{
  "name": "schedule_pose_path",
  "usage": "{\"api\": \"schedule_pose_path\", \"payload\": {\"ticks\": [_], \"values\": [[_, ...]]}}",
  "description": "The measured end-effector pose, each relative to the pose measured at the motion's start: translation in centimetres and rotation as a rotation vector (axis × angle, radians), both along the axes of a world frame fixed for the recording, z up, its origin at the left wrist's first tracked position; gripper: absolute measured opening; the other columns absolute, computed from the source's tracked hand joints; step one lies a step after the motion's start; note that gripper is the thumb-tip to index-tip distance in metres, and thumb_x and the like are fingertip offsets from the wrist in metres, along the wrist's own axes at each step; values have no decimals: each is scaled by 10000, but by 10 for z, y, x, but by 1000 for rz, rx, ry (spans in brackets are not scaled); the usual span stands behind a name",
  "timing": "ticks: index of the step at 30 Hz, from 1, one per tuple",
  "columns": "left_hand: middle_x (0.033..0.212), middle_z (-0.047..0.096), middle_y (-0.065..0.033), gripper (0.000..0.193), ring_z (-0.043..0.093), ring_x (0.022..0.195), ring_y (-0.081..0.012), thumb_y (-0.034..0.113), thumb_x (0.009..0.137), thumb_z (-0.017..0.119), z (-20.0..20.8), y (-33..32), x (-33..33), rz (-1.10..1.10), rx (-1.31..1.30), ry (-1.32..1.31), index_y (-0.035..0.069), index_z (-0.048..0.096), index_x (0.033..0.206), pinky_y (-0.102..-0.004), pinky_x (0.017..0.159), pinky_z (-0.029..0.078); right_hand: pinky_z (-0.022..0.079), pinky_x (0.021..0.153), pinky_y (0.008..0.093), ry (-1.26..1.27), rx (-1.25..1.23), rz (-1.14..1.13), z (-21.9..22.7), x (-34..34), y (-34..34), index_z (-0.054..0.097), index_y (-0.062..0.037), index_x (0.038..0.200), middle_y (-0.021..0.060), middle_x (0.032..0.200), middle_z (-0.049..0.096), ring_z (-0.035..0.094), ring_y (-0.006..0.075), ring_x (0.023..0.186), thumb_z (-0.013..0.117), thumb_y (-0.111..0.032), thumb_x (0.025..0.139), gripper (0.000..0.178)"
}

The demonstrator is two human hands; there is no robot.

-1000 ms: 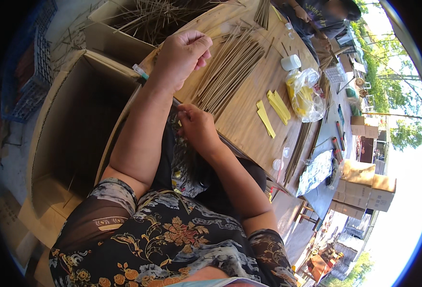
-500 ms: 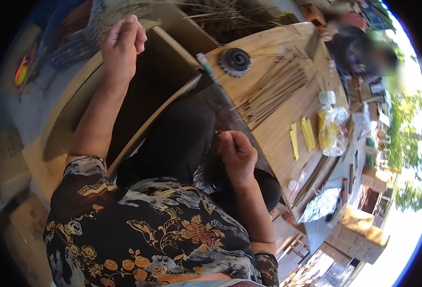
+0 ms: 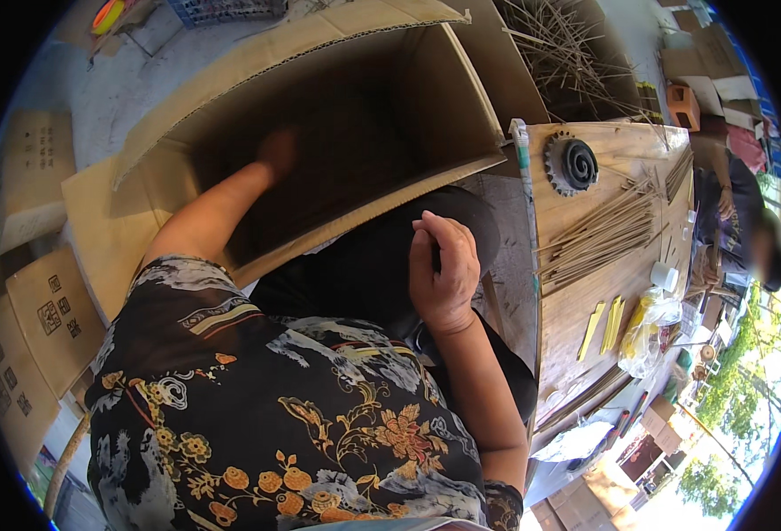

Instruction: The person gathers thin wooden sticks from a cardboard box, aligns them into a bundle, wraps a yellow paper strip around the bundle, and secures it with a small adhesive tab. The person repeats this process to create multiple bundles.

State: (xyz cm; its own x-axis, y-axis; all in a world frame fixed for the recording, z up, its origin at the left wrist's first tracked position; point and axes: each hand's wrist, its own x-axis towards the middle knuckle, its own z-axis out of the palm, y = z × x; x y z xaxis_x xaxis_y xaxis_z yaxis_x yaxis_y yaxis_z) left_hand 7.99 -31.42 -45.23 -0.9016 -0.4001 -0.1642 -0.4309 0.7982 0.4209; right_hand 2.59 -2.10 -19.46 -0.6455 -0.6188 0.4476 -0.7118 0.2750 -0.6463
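Observation:
My left hand (image 3: 277,152) reaches down inside a large open cardboard box (image 3: 457,84) in front of me. It is blurred and in shadow, so its fingers and anything in them cannot be made out. My right hand (image 3: 450,270) is raised above my dark-trousered knee, to the right of the box. Its fingers curl over and the fingertips come close to the thumb; whatever they pinch, if anything, is too small to see. Thin brown sticks (image 3: 598,232) lie in a loose bundle on the wooden table (image 3: 558,327) to my right.
On the table are a black coil on a toothed base (image 3: 571,164), yellow strips (image 3: 614,324), a white cup (image 3: 665,276) and a clear plastic bag (image 3: 643,341). Beyond stands a box of tangled sticks (image 3: 567,44). Cartons (image 3: 54,310) stand at left; another person (image 3: 740,203) sits across the table.
My left hand has come down from above the box's far side into it. My right hand has risen slightly, its fingers turned upward. The whole view has shifted, showing more of the box.

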Motion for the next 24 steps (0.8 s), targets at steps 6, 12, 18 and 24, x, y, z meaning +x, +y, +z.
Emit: {"api": "schedule_pose_path", "payload": {"ticks": [6,12,18,24], "values": [[867,594,-196,173,584,837,-329,140,754,518,-25,5,-39,-68,-174,-146,37,611,857,-427,731,470,480,694,320,86,31,22,-3,-2,-5,542,-3,950,96,814,582,582,253,751,595,73,682,284],[933,603,-161,209,569,921,-285,166,729,561,-59,13,-55,-168,-287,-294,62,623,900,-414,773,469,482,670,303,128,30,37,-8,-2,-5,551,-10,930,89,818,588,580,234,744,608,83,626,323],[1005,582,-159,232,564,930,-298,154,723,554,-57,24,-61,-66,-276,-272,52,617,922,-419,809,453,481,664,300,148,40,36,-9,-2,-6,553,-22,930,82,827,595,581,230,742,604,80,602,347],[1025,565,-191,260,560,942,-313,142,732,540,-61,19,-60,-117,-220,-203,26,603,957,-423,834,445,476,665,294,160,44,34,-9,-2,-5,553,-27,931,70,828,598,581,222,751,604,70,602,347]]}}
